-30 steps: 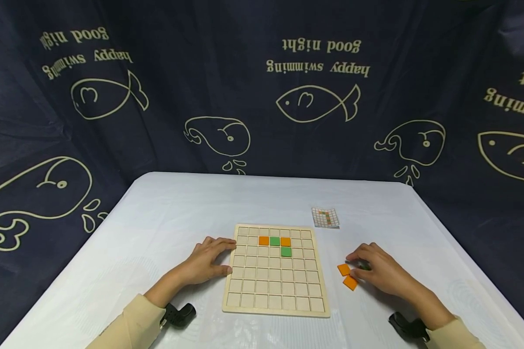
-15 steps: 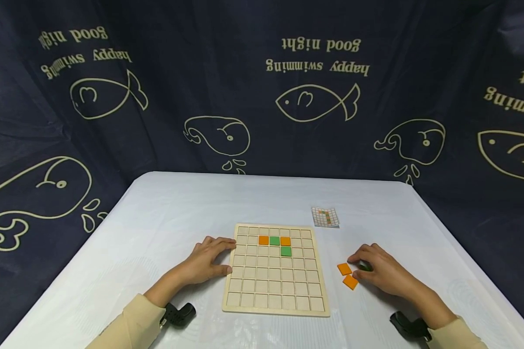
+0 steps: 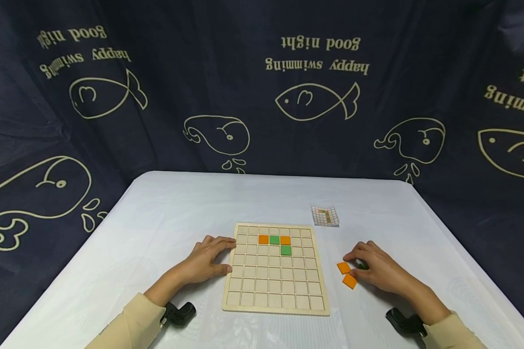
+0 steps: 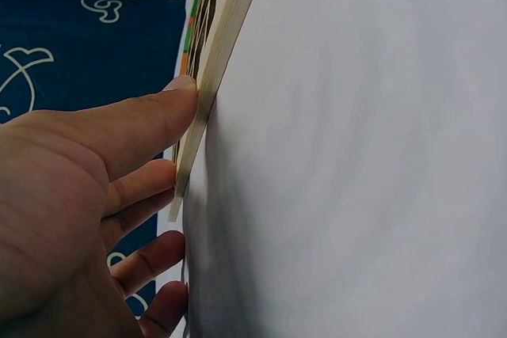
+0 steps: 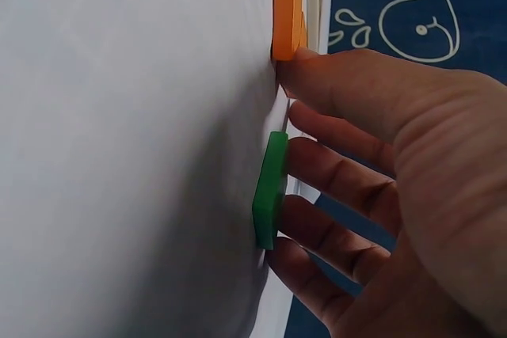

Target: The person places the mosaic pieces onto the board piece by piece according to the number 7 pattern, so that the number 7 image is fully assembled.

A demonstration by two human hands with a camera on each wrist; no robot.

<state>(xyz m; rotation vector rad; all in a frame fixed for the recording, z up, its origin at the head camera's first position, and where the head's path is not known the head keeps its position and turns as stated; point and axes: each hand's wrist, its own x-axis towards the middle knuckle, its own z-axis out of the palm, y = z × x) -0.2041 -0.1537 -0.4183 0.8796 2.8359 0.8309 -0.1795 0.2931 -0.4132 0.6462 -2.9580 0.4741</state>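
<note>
Hanging behind everything, a dark blue cloth point(image 3: 262, 145) shows pale outlines of fish and whales. In front of it is the table point(image 3: 192, 203), which has a white cover. On this table a wooden board point(image 3: 275, 287) lies flat, divided into seven rows of seven square cells. The left hand point(image 3: 206, 261) is at the board's left edge; its fingers are relaxed and spread, thumb and some fingertips touch this edge, and nothing is pinched. The right hand point(image 3: 375, 267) is to the right of the board, low over the table, with fingers loosely bent and a gap between thumb and forefinger. Near the far right corner of the board lies a printed card point(image 3: 325, 216). In the second row are an orange, a green and an orange tile point(image 3: 285, 240); one more green tile point(image 3: 286, 250) is just below the last. Two loose orange tiles point(image 3: 343, 268) lie by the right thumb, and a loose green tile point(image 5: 271, 191) is under the right fingers, not pinched.
</note>
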